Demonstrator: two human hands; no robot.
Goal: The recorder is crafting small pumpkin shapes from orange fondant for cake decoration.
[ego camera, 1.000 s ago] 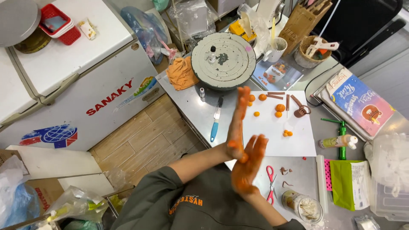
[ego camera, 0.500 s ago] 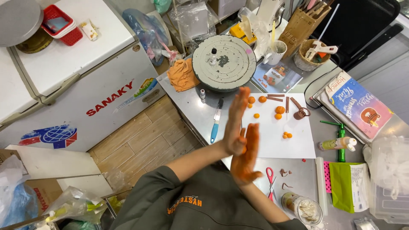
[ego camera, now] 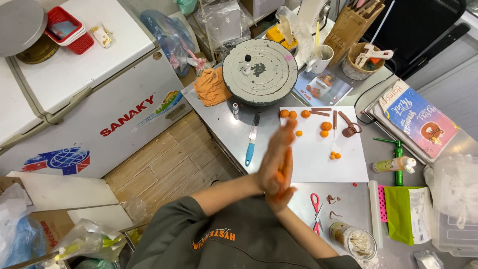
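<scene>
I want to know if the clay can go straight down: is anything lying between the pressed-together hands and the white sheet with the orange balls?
Nothing visible: the left hand and right hand hang over the white sheet's bare near-left corner.

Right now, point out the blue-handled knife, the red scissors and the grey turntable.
blue-handled knife (ego camera: 250,149): head view, on the blue handle.
red scissors (ego camera: 315,203): head view, on the red handle loops.
grey turntable (ego camera: 266,67): head view, on the bare top surface.

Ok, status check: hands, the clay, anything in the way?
Left hand and right hand pressed palm to palm above the white sheet. Orange clay smeared on both; any piece between is hidden. Orange balls on sheet. Blue-handled knife left of hands.
</scene>
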